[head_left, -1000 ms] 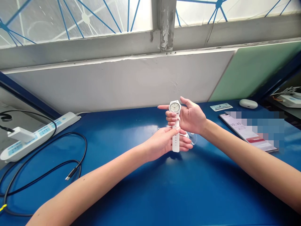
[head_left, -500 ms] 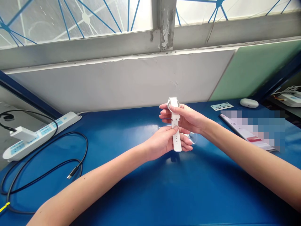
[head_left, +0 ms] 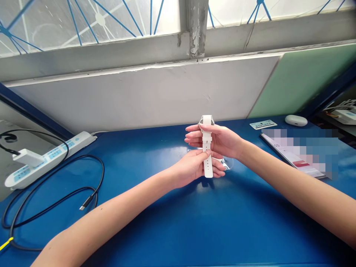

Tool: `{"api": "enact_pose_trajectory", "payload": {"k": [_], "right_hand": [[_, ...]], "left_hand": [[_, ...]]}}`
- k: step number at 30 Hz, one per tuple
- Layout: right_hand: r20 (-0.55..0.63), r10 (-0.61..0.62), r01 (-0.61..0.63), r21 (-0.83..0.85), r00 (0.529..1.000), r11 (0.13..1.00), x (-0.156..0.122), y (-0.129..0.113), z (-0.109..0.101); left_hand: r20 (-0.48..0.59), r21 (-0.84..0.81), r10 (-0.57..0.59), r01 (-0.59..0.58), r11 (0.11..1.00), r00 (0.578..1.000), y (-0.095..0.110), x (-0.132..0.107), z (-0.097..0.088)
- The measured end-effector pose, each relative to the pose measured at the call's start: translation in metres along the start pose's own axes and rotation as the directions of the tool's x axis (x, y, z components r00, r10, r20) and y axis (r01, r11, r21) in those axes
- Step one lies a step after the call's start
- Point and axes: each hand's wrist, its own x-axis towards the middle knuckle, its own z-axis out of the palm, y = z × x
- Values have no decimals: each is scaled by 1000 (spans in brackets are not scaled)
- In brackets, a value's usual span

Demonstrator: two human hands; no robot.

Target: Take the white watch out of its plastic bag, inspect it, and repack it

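Observation:
A white wristwatch (head_left: 207,138) is held up in front of me over the blue table, its strap hanging lengthwise with the holed end at the bottom. My left hand (head_left: 191,167) pinches the lower strap, thumb on top and fingers behind it. Higher up, my right hand (head_left: 221,139) grips the watch near its case, with the thumb across the strap and the fingers reaching out to the left. The buckle shows between my two hands. The watch face is turned away from view. Behind my hands lies a clear plastic piece (head_left: 228,163), partly hidden.
On the left lie a white power strip (head_left: 55,157) with a plugged-in charger (head_left: 27,158) and a coiled black cable (head_left: 102,174). To the right are a phone (head_left: 292,155), partly pixelated, a card (head_left: 263,124) and a white earbud case (head_left: 296,120). A wall borders the table's back.
My right fingers have stretched slightly further left, and the watch has turned a little more upright. Both hands keep their hold on it.

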Motion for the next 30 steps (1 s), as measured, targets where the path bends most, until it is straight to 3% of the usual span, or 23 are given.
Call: {"api": "enact_pose_trajectory", "payload": {"k": [4,9,13,16,20,25,30], "right_hand": [[-77,-89,96,89,993,991,1,-5,-1],[-244,-113,171,232,963,958,2,-16,-6],[-219,-123,175,238,968,955,2,-19,-6],[-201,-158,186,131,967,974,2,-15,-3],[-192,-271,241,-169,943,956,2,-7,0],[-195,-377,248,-479,906,842,1,-1,1],[-207,-409,253,-523,889,814,1,0,1]], "left_hand": [[38,9,10,-11,1000,999,0,0,-1],[221,146,-65,33,989,973,-4,-8,3],[87,114,-16,6,993,996,-4,-7,6],[-2,68,90,-90,994,996,1,-1,4],[-108,53,206,-201,978,973,8,3,0],[-110,72,217,-210,975,970,8,2,-3],[-60,65,247,-243,968,967,5,1,-4]]}}
